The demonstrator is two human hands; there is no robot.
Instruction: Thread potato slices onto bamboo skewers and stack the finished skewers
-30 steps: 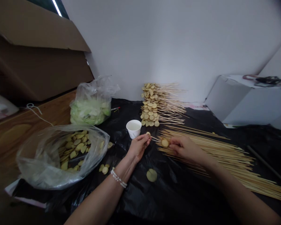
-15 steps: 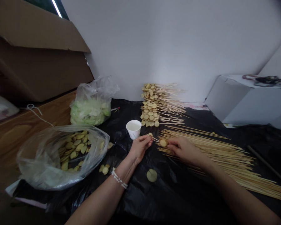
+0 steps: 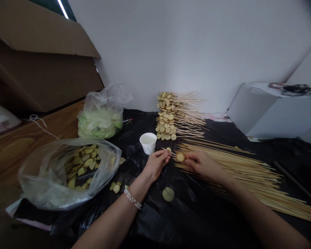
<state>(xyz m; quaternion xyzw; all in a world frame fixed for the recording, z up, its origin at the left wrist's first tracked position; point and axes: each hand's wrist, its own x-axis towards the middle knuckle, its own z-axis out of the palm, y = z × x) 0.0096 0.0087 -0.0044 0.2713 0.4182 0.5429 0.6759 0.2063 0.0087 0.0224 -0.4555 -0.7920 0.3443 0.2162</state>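
Note:
My left hand [image 3: 156, 166] pinches a thin bamboo skewer [image 3: 172, 153], with a small pale potato slice [image 3: 168, 149] at my fingertips. My right hand [image 3: 202, 163] pinches a larger round potato slice [image 3: 180, 157] at the skewer's right end. Both hands are close together above a black plastic sheet [image 3: 189, 221]. Beneath and beyond my right hand spreads a wide layer of loose bamboo skewers [image 3: 248, 180]. A single round slice [image 3: 168, 194] lies on the sheet below my hands. A beaded bracelet [image 3: 132, 199] circles my left wrist.
Finished skewers of slices [image 3: 176, 114] are stacked at the back. A white paper cup [image 3: 148, 143] stands left of them. At left are a plastic bag of slices [image 3: 67, 173] and a bag of pale green pieces [image 3: 99, 119], on a wooden surface [image 3: 28, 145]. A cardboard box [image 3: 41, 58] looms behind.
My left hand has moved right, closer to my right hand, carrying the skewer and its small slice along. My right hand has shifted slightly left with the larger slice.

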